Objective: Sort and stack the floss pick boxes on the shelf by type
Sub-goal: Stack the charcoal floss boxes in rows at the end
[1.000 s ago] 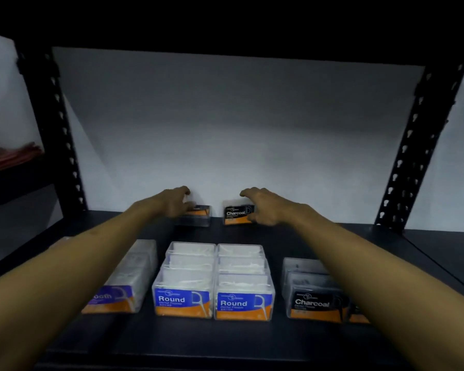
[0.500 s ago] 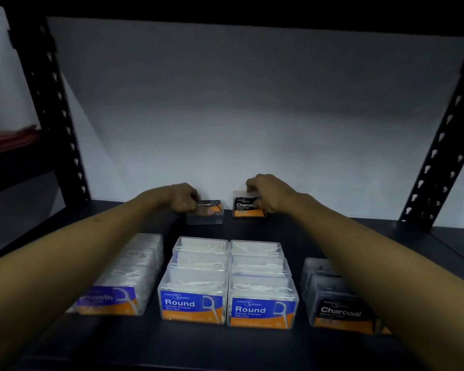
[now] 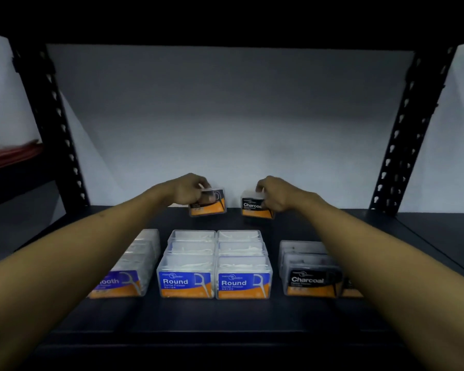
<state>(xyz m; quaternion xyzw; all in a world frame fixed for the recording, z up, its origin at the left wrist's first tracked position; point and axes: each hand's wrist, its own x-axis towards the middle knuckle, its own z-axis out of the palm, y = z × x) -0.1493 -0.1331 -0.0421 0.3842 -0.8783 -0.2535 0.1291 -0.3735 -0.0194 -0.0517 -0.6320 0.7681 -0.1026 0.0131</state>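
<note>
At the back of the dark shelf (image 3: 233, 314), my left hand (image 3: 189, 190) grips a black-and-orange Charcoal box (image 3: 209, 204), lifted and tilted. My right hand (image 3: 277, 194) holds a second Charcoal box (image 3: 255, 207) from above, just off the shelf. In front lie sorted rows: purple Smooth boxes (image 3: 126, 274) on the left, two rows of blue Round boxes (image 3: 214, 274) in the middle, Charcoal boxes (image 3: 310, 274) on the right, partly hidden by my right forearm.
Black perforated uprights stand at the back left (image 3: 56, 124) and back right (image 3: 410, 129). A white wall closes the back. An upper shelf hangs dark overhead. A red item (image 3: 11, 153) lies on the neighbouring shelf at left.
Both hands have closed on the two Charcoal boxes at the back and raised them off the shelf; the left box is now tilted.
</note>
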